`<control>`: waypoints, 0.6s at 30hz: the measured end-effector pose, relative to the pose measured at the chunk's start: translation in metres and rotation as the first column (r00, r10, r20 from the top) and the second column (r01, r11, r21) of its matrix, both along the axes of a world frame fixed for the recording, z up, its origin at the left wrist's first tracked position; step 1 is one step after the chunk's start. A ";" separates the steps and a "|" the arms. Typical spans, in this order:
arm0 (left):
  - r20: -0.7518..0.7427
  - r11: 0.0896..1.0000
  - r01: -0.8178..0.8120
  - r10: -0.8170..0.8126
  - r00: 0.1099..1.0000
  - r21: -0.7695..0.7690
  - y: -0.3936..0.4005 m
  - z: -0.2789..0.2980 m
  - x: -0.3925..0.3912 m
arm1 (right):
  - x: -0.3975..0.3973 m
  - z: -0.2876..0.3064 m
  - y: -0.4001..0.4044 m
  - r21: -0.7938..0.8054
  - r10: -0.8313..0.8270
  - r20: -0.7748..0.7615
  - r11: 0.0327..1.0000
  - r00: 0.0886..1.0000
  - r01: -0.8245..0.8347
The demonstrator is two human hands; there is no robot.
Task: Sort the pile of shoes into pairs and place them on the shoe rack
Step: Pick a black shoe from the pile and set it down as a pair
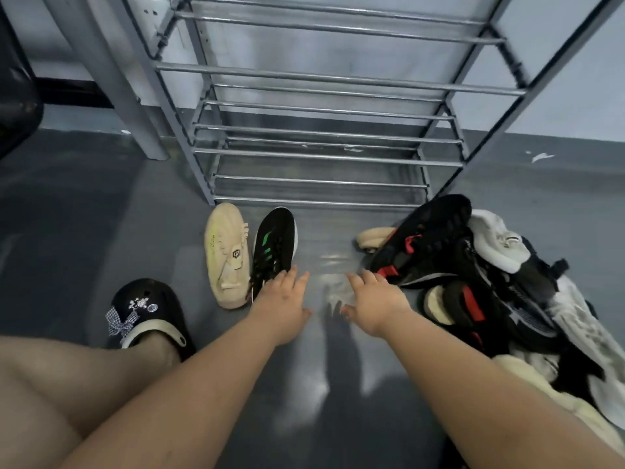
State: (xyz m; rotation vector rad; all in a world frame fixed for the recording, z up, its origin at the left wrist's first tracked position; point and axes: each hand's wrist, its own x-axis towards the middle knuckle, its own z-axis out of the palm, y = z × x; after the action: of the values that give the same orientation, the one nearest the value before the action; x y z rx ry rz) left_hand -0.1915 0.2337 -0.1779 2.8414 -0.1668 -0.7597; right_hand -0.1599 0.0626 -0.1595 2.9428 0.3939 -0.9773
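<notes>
Hands reach out over the grey floor with fingers spread, left hand (282, 301) touching one black green-striped sneaker (274, 248) beside one cream shoe (226, 253), right hand (373, 304) empty near the shoe pile (480, 275) below the bare metal shoe rack (324, 113).

You are crouched in what looks like a home entryway or utility corner: a grey painted floor (101, 204) meets a pale wall (575, 79), a bare metal shoe rack (321, 137) stands against it, and a pile of shoes (473, 272) lies beside your clog-shod foot (145, 313).
</notes>
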 end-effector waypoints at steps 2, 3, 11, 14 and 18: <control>0.007 0.998 0.065 -0.066 0.998 0.009 -0.011 0.006 -0.008 | -0.005 0.009 -0.020 -0.010 -0.014 0.047 1.000 0.999 0.015; 0.000 0.996 0.090 -0.090 0.996 0.014 -0.016 0.008 -0.012 | -0.008 0.013 -0.030 -0.016 -0.023 0.070 1.000 0.997 0.025; 0.038 0.974 0.222 -0.224 0.974 0.040 -0.058 0.033 -0.014 | -0.034 0.032 -0.112 -0.067 -0.167 0.172 0.981 0.971 0.180; 0.065 0.958 0.276 -0.281 0.957 0.080 -0.069 0.041 -0.008 | -0.044 0.035 -0.134 -0.059 -0.232 0.191 0.967 0.954 0.247; 0.069 0.945 0.308 -0.317 0.946 0.114 -0.083 0.049 0.004 | -0.051 0.030 -0.153 -0.062 -0.273 0.165 0.956 0.948 0.286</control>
State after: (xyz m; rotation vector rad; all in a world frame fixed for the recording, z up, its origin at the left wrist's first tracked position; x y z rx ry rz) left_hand -0.1878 0.1508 -0.1292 2.9848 -0.6228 -0.7202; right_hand -0.2114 -0.0903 -0.1291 3.0217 -0.0715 -0.7532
